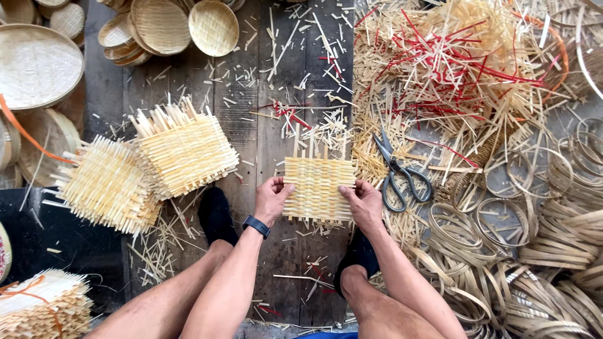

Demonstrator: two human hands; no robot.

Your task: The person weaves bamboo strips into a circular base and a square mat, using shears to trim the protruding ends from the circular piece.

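Dark wooden floorboards (251, 125), strewn with pale offcuts, run between stacks of woven squares (182, 147) at the left and heaped bamboo strips (465, 69) and hoops (502, 220) at the right. Centred on the floor lies a small woven bamboo mat (318, 188), square, tightly plaited, with loose ends sticking out. The left hand (270, 199) and right hand (363, 202) pinch its opposite edges, fingers closed on it; even pressure from both sides would probably keep the weave square. Scissors (401, 174) lie just beside it.

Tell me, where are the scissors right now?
In the head view, the scissors lie on the floor just right of the woven mat, beside the right hand, at the edge of the strip pile.
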